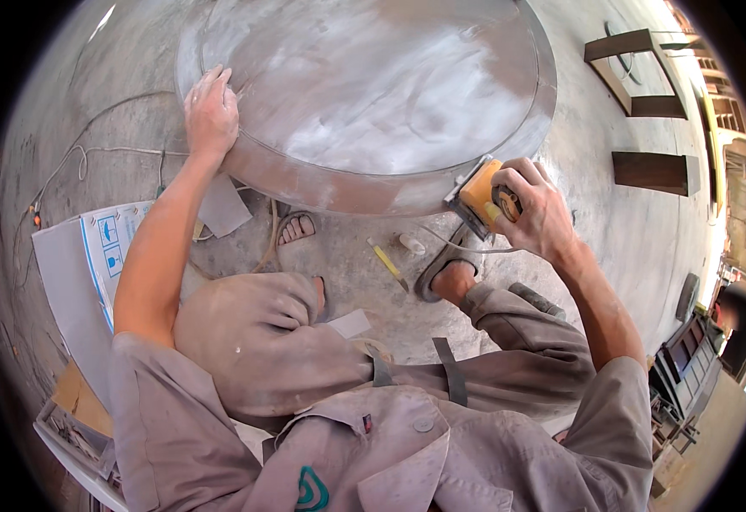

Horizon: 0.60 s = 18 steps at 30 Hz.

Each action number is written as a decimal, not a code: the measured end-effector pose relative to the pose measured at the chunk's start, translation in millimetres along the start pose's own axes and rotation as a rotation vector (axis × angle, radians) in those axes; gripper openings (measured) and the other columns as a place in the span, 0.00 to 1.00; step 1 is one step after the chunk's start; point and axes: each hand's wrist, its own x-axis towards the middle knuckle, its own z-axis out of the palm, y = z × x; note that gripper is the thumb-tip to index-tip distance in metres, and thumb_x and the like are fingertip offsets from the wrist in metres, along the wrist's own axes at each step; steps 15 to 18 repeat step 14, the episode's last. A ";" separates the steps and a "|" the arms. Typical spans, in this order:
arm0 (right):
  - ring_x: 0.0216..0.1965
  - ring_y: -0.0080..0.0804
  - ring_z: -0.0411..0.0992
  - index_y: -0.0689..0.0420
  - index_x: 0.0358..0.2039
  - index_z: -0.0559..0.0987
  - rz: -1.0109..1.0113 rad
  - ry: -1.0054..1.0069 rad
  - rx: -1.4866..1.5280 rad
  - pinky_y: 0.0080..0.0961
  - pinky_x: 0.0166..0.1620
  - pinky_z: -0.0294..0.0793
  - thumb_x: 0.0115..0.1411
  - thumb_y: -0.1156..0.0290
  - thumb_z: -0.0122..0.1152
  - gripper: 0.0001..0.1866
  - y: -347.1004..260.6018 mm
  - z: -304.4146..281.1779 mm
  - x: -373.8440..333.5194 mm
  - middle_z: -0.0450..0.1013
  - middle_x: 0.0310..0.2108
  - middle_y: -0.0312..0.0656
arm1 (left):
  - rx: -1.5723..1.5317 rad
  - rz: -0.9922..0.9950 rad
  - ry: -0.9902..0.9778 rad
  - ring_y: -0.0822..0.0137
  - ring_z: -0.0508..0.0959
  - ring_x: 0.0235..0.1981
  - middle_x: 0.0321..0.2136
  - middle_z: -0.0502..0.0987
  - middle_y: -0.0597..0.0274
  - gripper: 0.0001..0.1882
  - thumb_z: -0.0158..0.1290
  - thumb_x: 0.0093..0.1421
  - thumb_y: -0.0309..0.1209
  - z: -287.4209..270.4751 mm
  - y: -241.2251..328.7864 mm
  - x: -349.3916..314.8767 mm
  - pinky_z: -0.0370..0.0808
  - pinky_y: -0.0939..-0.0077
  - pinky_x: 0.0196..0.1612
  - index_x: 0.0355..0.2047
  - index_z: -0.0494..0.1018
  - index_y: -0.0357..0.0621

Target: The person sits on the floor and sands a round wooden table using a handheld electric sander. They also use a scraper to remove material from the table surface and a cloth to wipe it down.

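Observation:
A large round wooden panel point(373, 81), streaked with white dust, has a thick curved edge facing me. On its left rim lies my left hand point(211, 115), dusty, with the fingers stretched along the surface and no tool in them. My right hand point(537, 205) is wrapped round a yellow and black power sander point(480, 194). The sander is tilted, its flat pad against the panel's near right edge. From the sander a grey cord point(467, 249) runs under my right wrist. My fingers hide part of the sander's body.
Between my sandalled feet lie a yellow utility knife point(387, 263) and a small whitish piece point(411, 244). Flattened cardboard point(70, 264) leans at left, near loose cables point(83, 154). Brown frames point(653, 107) and a dark block point(653, 173) stand at right.

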 end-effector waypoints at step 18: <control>0.51 0.48 0.73 0.50 0.45 0.78 -0.102 -0.075 0.020 0.42 0.49 0.81 0.51 0.66 0.76 0.22 -27.2 2.8 12.2 0.74 0.51 0.38 | 0.003 0.018 0.015 0.53 0.72 0.67 0.64 0.76 0.54 0.20 0.50 0.70 0.32 -3.9 -1.3 -1.9 0.64 0.55 0.71 0.61 0.76 0.46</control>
